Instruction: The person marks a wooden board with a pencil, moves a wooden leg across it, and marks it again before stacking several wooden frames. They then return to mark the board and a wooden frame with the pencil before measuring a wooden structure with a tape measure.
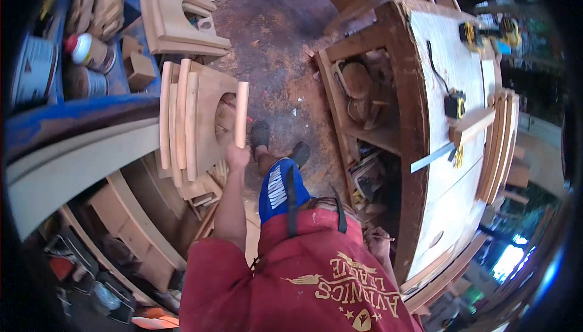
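Note:
My left hand (237, 157) is closed around the lower end of a pale wooden bar (242, 113) with rounded edges. The bar stands at the right side of a wooden panel (206, 104) that has an oval cutout. Several rounded wooden strips (182, 113) line that panel's left side. Down by my right hip, my right hand (379, 243) is closed with its fingers pinched on a thin pencil-like stick (388, 238), partly hidden by the red shirt.
On the workbench (443, 192) at right lie a drill (510, 31), a tape measure (454, 104), a try square (470, 126) and stacked wooden strips (501, 143). A blue shelf (91, 110) at left carries cans and a bottle (91, 52). Another cutout frame (176, 19) stands beyond.

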The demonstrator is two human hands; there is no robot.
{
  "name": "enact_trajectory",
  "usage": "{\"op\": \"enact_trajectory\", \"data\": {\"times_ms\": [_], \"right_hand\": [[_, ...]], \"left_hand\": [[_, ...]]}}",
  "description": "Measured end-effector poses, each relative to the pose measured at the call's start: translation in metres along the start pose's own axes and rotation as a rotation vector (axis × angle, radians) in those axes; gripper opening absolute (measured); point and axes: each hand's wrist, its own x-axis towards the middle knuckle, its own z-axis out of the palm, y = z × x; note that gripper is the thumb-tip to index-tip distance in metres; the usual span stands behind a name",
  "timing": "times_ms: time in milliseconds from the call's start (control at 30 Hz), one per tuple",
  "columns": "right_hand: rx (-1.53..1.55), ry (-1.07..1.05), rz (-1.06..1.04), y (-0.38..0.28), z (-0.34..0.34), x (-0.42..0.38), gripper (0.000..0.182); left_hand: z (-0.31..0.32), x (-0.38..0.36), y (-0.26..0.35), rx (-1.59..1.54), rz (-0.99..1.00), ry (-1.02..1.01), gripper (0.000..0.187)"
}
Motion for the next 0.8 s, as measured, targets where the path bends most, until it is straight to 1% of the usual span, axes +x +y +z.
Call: {"op": "enact_trajectory", "data": {"times_ms": [100, 200, 233, 333, 433, 533, 633, 733, 767, 800], "right_hand": [[0.062, 0.11, -0.173, 0.021, 0.025, -0.007, 0.007], [0.195, 0.075, -0.052, 0.033, 0.046, -0.02, 0.006], [0.216, 0.055, -0.115, 0.035, 0.047, -0.023, 0.008], [0.282, 0.074, -0.052, 0.049, 0.061, -0.032, 0.014], [0.208, 0.036, 0.073, 0.042, 0.059, -0.036, 0.019], [0.244, 0.086, 0.216, 0.039, 0.065, -0.04, 0.017], [0.202, 0.093, 0.343, 0.022, 0.068, -0.048, 0.016], [0.244, 0.088, 0.26, 0.035, 0.087, -0.057, 0.018], [0.286, 0.158, 0.217, 0.042, 0.097, -0.063, 0.02], [0.269, 0.168, 0.195, 0.05, 0.106, -0.065, 0.02]], "left_hand": [[-0.049, 0.027, -0.021, -0.1, 0.059, -0.022, 0.045], [-0.08, 0.052, -0.027, -0.034, -0.031, -0.054, 0.047], [-0.083, 0.055, -0.029, -0.144, -0.011, -0.018, 0.043], [-0.099, 0.064, -0.033, -0.007, 0.059, 0.04, 0.05], [-0.105, 0.078, -0.053, 0.112, 0.238, 0.057, 0.065], [-0.147, 0.047, 0.002, 0.39, 0.302, -0.206, 0.08], [-0.159, 0.044, 0.018, 0.344, 0.405, -0.287, 0.083], [-0.163, 0.034, 0.071, 0.668, 0.443, -0.297, 0.073], [-0.156, 0.045, 0.062, 0.825, 0.574, -0.214, 0.067], [-0.145, 0.065, 0.047, 0.978, 0.705, -0.122, 0.062]]}}
